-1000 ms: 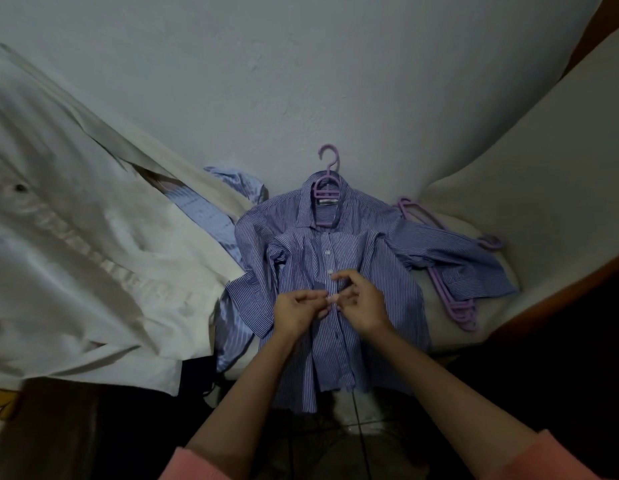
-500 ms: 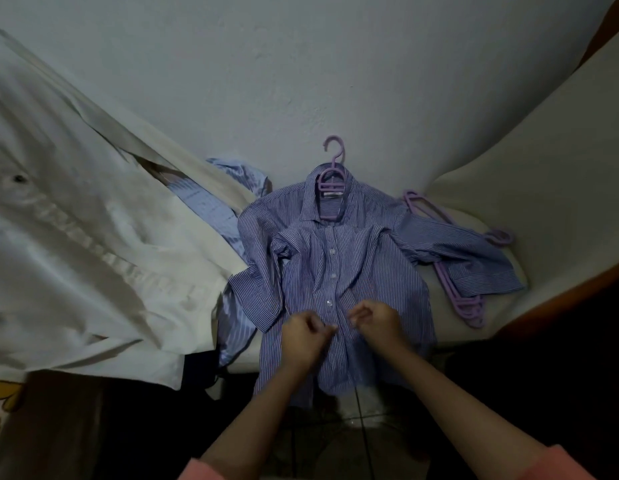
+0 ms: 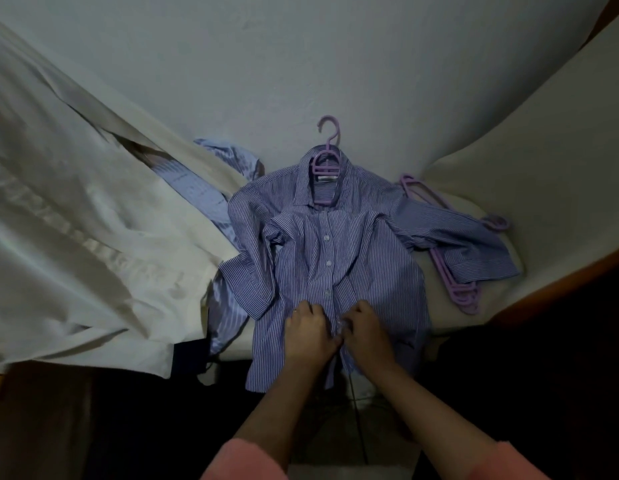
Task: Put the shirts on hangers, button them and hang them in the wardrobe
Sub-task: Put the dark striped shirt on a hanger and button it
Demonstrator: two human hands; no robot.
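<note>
Stripes run down the purple shirt (image 3: 336, 258) that lies flat on the pale bed sheet (image 3: 301, 81) in front of me, its hem hanging over the near edge. A lilac hanger (image 3: 327, 157) sits inside its collar, the hook pointing away from me. My left hand (image 3: 310, 332) and my right hand (image 3: 365, 329) meet low on the front placket, fingertips pinched on the cloth of both edges, nearly touching each other just below the lowest white button (image 3: 327, 294) I can see fastened. Whether a button sits between my fingers I cannot tell. The shirt's right sleeve sprawls over a stack of spare lilac hangers (image 3: 457, 285) beside it. On my left a light blue shirt (image 3: 200, 192) lies crumpled, partly under a white garment (image 3: 76, 237) spread wide. Pink sleeves (image 3: 245, 460) cover my forearms near the bottom edge.
</note>
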